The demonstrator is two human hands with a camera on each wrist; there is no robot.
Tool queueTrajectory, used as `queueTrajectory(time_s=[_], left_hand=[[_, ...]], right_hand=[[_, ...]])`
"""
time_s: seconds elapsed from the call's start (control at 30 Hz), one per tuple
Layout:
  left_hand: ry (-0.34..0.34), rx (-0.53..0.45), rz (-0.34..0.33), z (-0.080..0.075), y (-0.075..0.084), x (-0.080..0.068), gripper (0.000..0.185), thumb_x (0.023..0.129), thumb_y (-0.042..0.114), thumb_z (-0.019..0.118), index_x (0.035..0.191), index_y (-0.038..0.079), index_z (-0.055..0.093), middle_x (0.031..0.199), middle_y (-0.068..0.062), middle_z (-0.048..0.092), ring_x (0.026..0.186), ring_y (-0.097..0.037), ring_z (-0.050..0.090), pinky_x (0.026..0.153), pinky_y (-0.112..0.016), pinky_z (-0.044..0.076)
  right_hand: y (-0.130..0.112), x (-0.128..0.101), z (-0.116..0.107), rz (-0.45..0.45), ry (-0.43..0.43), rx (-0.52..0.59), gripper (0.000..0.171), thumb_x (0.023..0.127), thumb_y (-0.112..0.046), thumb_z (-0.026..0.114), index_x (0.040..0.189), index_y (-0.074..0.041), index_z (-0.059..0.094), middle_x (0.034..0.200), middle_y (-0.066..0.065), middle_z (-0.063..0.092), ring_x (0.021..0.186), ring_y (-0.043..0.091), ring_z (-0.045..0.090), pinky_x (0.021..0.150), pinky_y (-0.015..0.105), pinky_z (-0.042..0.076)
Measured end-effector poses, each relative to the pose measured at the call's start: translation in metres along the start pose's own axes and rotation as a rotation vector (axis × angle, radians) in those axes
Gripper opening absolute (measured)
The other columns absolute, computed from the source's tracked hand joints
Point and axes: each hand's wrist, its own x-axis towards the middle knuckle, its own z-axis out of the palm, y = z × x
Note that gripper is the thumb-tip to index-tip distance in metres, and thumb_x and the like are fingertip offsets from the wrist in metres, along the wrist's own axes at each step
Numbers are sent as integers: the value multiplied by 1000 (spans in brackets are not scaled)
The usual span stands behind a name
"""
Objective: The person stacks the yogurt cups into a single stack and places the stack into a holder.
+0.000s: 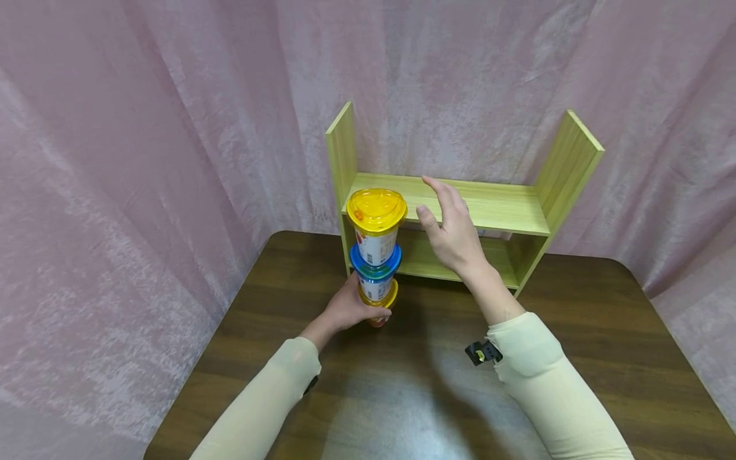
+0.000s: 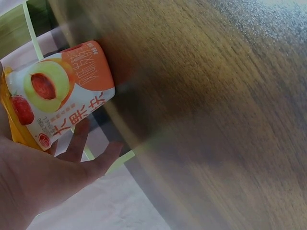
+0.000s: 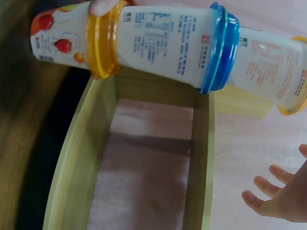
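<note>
Three fruit cups with plastic lids stand in a stack: a bottom cup [image 2: 72,91] with an orange-yellow lid, a middle cup [image 3: 160,43] with a blue lid, and a top cup [image 1: 376,248] with a yellow lid. My left hand [image 1: 349,305] grips the stack low down, about the bottom cup's lid, with the thumb across the near side. In the left wrist view, peach and strawberry pictures show on the bottom cup. Whether its base touches the table cannot be told. My right hand [image 1: 457,236] hangs to the right of the top cup, fingers apart, holding nothing.
Right behind the stack stands a light wooden shelf [image 1: 500,214] with two raised side panels and a lower compartment. It sits at the back of a dark brown wooden table [image 1: 276,306]. A pink curtain [image 1: 230,128] hangs behind and at the sides.
</note>
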Motion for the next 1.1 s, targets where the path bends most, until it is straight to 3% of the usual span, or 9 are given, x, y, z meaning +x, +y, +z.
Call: queueTrajectory(time_s=[0.33, 0.77, 1.1], left_hand=[[0, -3, -7, 0, -2, -1, 88, 69, 34, 86, 137, 34, 29, 124, 12, 49, 109, -11, 53, 99, -41, 43], [2, 8, -11, -1, 1, -2, 91, 68, 35, 86, 138, 33, 27, 127, 10, 47, 112, -14, 52, 100, -44, 41], [6, 15, -14, -1, -3, 1, 93, 67, 35, 86, 138, 34, 26, 128, 10, 46, 114, -14, 51, 101, -44, 41]], right_hand=[[13, -9, -8, 73, -1, -93, 60, 93, -60, 40, 146, -31, 34, 146, 7, 37, 130, 33, 35, 97, 61, 33], [28, -19, -25, 145, 11, -123, 60, 93, -59, 40, 146, -30, 34, 144, 11, 37, 128, 35, 36, 85, 66, 37], [42, -25, -40, 189, 11, -125, 59, 94, -56, 41, 146, -29, 33, 148, 10, 34, 132, 35, 33, 89, 68, 34]])
